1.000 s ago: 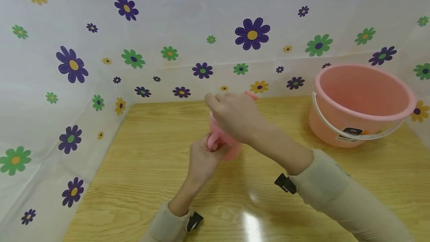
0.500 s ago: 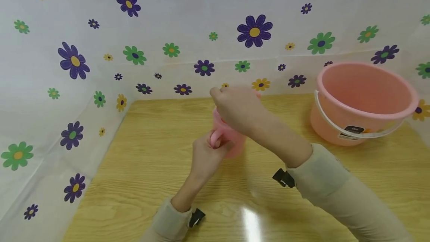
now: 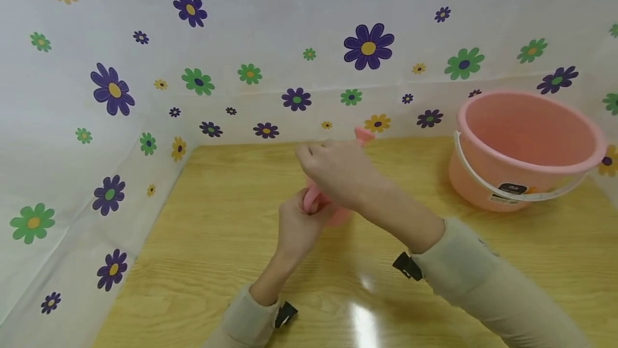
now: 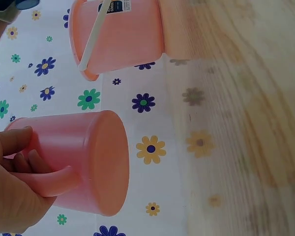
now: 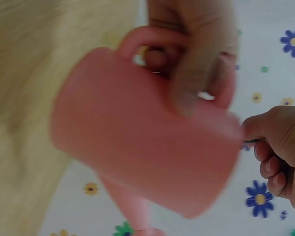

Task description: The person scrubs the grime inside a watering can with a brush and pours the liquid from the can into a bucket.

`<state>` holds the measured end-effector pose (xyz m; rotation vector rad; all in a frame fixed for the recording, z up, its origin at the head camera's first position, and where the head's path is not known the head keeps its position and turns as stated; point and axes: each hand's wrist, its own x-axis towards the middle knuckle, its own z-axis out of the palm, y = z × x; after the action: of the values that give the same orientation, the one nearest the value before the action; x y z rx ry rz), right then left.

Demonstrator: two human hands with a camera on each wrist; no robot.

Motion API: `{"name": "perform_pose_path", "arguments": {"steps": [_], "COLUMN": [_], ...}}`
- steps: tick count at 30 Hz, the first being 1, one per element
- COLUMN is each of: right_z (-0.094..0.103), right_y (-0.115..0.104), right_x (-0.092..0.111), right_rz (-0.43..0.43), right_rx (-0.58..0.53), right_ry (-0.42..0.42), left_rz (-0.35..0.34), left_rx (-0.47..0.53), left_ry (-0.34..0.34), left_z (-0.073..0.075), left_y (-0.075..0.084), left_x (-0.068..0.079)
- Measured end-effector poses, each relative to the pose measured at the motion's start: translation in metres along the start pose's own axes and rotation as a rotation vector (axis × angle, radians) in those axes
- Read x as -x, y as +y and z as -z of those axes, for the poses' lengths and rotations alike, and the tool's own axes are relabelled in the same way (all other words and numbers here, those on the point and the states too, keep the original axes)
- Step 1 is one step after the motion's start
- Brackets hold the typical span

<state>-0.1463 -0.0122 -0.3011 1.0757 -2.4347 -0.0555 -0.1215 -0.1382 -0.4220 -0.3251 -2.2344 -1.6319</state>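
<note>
Wood grain runs across the tabletop before us, with a white wall covering behind it, printed with purple, green and yellow flowers. On the right stands a pink bucket, its white handle hanging across the front. Over the middle of the tabletop we hold a pink watering can, clear of the surface, its spout pointing away from us. Our left hand is curled snugly round its loop handle. Our right hand, above the can's top, keeps a narrow grip, thumb and forefinger pinching a thin dark thing; we cannot tell what that is.
</note>
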Motion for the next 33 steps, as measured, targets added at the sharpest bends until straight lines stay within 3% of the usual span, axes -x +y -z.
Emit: {"name": "perform_pose_path", "arguments": {"steps": [4,10,16,21,23,29,31,33], "right_z": [-0.007,0.003,-0.016,-0.011,-0.006,-0.015,-0.017,-0.014], "right_y": [0.002,0.006,0.013,0.024,0.027,0.027,0.028,0.03], "right_x": [0.002,0.008,0.017,0.025,0.026,0.03,0.032,0.034], "right_rz": [-0.043,-0.049,-0.03,-0.089,-0.091,-0.151,-0.166,-0.173], "right_rx": [-0.011,0.0,-0.038,-0.214,-0.317,-0.384,-0.427,-0.486], "right_ry": [-0.05,0.141,0.188,0.422,0.475,0.342,0.364,0.447], "left_rz": [0.017,-0.006,-0.037,-0.071,-0.078,-0.088,-0.086,-0.084], "left_rx": [0.034,0.023,0.034,0.047,0.041,0.021,0.025,0.024], "left_ry": [-0.015,0.003,-0.006,-0.014,-0.002,-0.002,-0.012,-0.015], "left_z": [0.001,0.001,0.001,0.001,0.002,0.003,0.003,0.003], "left_y": [0.0,0.002,0.003,0.002,0.003,0.003,0.003,0.003], "left_x": [0.001,0.002,0.004,0.004,0.004,0.005,0.005,0.005]}}
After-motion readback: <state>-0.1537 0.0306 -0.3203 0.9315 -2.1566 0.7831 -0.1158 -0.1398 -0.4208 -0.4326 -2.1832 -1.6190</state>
